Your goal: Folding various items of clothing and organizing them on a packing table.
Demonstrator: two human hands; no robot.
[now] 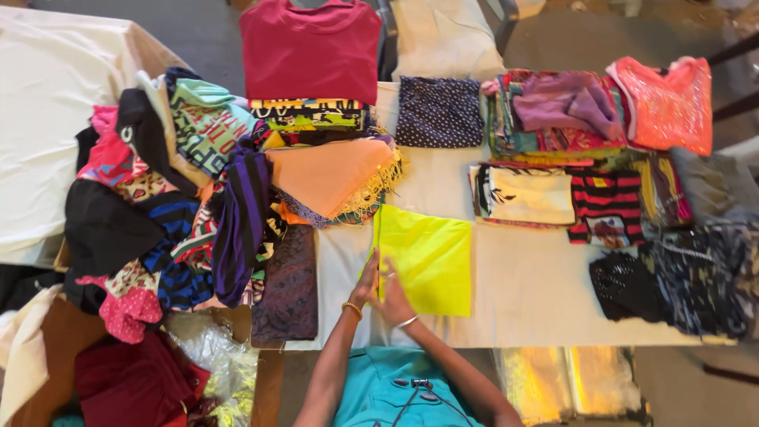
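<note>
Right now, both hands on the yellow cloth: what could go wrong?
1. The left hand and right hand press only the left edge of the yellow cloth; its free right side may shift or crease.
2. The loose clothes pile and fringed orange cloth crowd it and could slide onto it.

Bright, even daylight; soft shadows; slight wide-angle bending at edges; floor bottom right perhaps glare-washed.
</note>
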